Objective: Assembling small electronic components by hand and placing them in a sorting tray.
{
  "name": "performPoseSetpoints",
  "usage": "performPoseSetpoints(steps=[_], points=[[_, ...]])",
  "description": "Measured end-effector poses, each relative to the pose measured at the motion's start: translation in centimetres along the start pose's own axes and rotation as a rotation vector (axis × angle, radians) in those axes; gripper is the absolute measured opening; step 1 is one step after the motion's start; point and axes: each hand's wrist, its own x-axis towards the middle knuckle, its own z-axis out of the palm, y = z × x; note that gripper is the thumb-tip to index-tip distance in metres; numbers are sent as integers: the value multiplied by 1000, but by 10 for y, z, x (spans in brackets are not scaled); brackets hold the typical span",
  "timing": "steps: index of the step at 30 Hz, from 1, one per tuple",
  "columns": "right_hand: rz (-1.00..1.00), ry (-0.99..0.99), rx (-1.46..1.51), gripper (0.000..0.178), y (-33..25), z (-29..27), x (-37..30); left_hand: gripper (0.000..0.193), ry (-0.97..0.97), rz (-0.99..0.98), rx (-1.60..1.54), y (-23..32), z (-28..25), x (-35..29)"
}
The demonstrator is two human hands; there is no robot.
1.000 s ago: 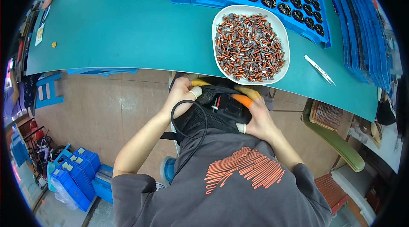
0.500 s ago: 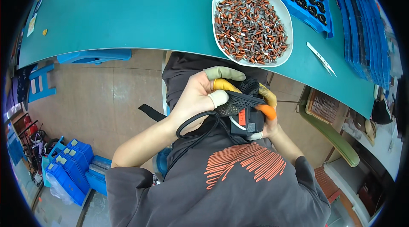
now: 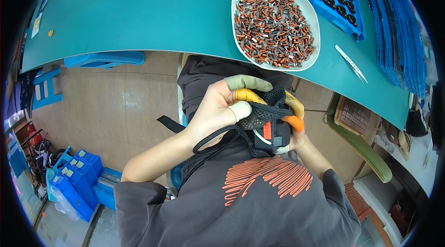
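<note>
Above my lap, my left hand (image 3: 227, 101) pinches the edge of a black mesh pouch (image 3: 254, 119), its thumb and fingers capped with pale and yellow finger cots. My right hand (image 3: 296, 129), wearing orange, yellow and white finger cots, is closed around the pouch's other side and a small black box (image 3: 279, 132). The box has a red label and a white loop at its side. A black cord (image 3: 218, 133) hangs in a loop below my left wrist. Several of my right fingers are hidden behind the pouch and box.
On the green table (image 3: 139, 15) ahead stands a white bowl (image 3: 317, 38) full of small orange-and-grey parts. Tweezers (image 3: 351, 63) lie right of it. A blue tray (image 3: 354, 29) holds black round parts; stacked blue trays (image 3: 396, 34) stand beyond. Blue bins (image 3: 76, 177) sit at lower left.
Both hands keep their grip on the mesh pouch. The mesh has bunched slightly higher between the fingers, and the whole view has shifted a little.
</note>
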Motion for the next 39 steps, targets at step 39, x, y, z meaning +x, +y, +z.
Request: performPoseSetpoints(steps=[39], points=[[323,-327,-827,67,-13,34,77,31,237,164,869,-6,-60,20]])
